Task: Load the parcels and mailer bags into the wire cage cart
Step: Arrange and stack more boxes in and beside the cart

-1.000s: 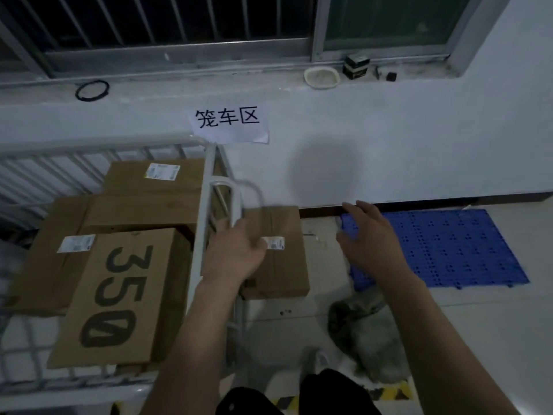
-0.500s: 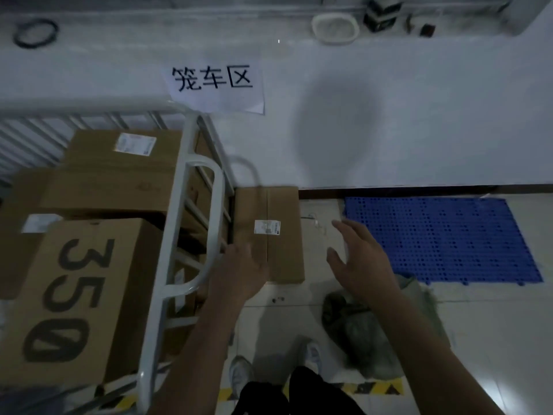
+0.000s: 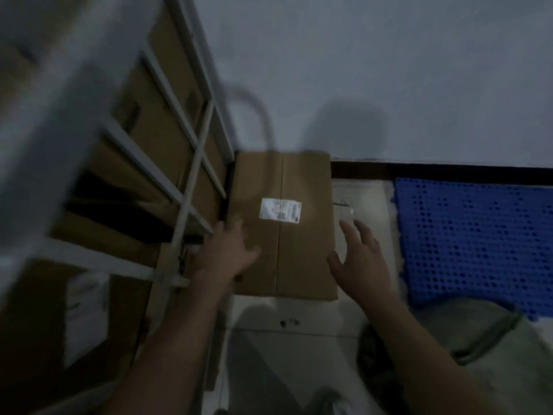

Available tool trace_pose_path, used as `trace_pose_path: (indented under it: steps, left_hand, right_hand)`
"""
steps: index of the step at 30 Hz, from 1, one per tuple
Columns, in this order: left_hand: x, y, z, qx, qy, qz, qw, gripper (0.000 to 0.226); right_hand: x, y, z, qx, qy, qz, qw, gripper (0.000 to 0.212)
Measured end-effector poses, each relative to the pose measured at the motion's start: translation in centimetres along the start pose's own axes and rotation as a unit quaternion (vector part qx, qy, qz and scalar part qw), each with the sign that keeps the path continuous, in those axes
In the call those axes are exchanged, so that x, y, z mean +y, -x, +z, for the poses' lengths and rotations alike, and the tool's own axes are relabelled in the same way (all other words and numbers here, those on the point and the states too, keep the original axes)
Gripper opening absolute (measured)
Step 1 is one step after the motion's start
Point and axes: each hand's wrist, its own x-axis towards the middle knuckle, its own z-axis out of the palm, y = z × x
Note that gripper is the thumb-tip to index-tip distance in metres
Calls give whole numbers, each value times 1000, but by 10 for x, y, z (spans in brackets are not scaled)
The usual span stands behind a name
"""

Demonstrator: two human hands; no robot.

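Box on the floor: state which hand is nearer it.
Left. The left hand overlaps the box at its left edge; the right hand is just beside its right edge.

The wire cage cart [image 3: 194,175] at my left smears into blur, and the label [image 3: 280,211] on the parcel [image 3: 302,259] is unreadable.

Left grip [image 3: 223,259] and right grip [image 3: 359,262] outstretched, both splayed.
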Motion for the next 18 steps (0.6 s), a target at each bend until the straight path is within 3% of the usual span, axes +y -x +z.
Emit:
trace_pose_path:
  steps: [4,8,14,18]
  left_hand:
    - [-34,-71,61,-44,-3,-38,998,85]
    - [-49,-134,112,5,-29,-34,999,85]
    - [-51,-208,144,58,15,-20,998,98]
    - [-48,-222,161,86,20,-9,996,109]
  right_hand:
    - [38,-41,106,-40,64,-46,996,75]
    - [59,-94,176,-38,97,-40,994,68]
    - [75,-177,220,-4,117,-49,992,61]
    - [77,-207,226,35,70,15,997,63]
